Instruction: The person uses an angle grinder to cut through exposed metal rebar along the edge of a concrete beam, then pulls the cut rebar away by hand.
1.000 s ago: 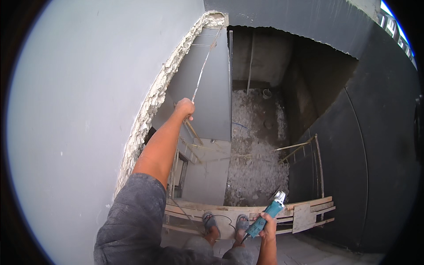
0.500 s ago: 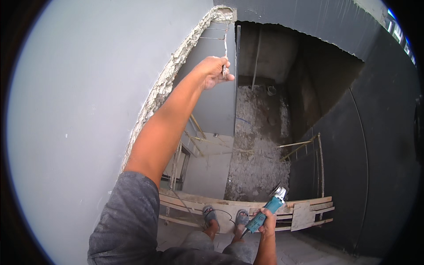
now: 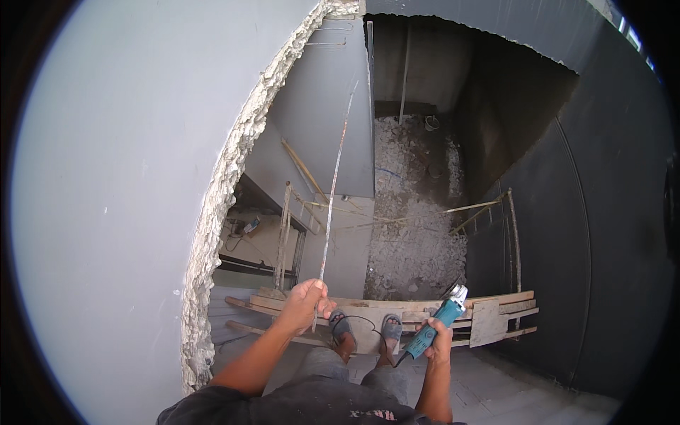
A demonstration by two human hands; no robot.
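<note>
My left hand (image 3: 306, 306) is closed around the lower end of a long, thin steel rebar rod (image 3: 336, 173), rusty and flecked with white. The rod points up and away from me, its far end free in the air before the grey wall panel. My right hand (image 3: 439, 340), lower right, grips the body of a teal angle grinder (image 3: 438, 327). The grinder's silver head points up and away, with its disc seen edge-on. A dark cord runs from its rear end near my feet.
I stand in sandals on wooden scaffold planks (image 3: 361, 304). Rubble (image 3: 411, 241) covers the floor far below. To the left runs the rough broken concrete edge (image 3: 237, 149), with short bent rebar ends (image 3: 329, 44) sticking out near its top. Scaffold frames (image 3: 513, 241) stand beyond the planks.
My left hand has come down from the top of the broken edge toward my body, bringing the rod away from the wall. The grinder stays in my right hand, shifted slightly up and right.
</note>
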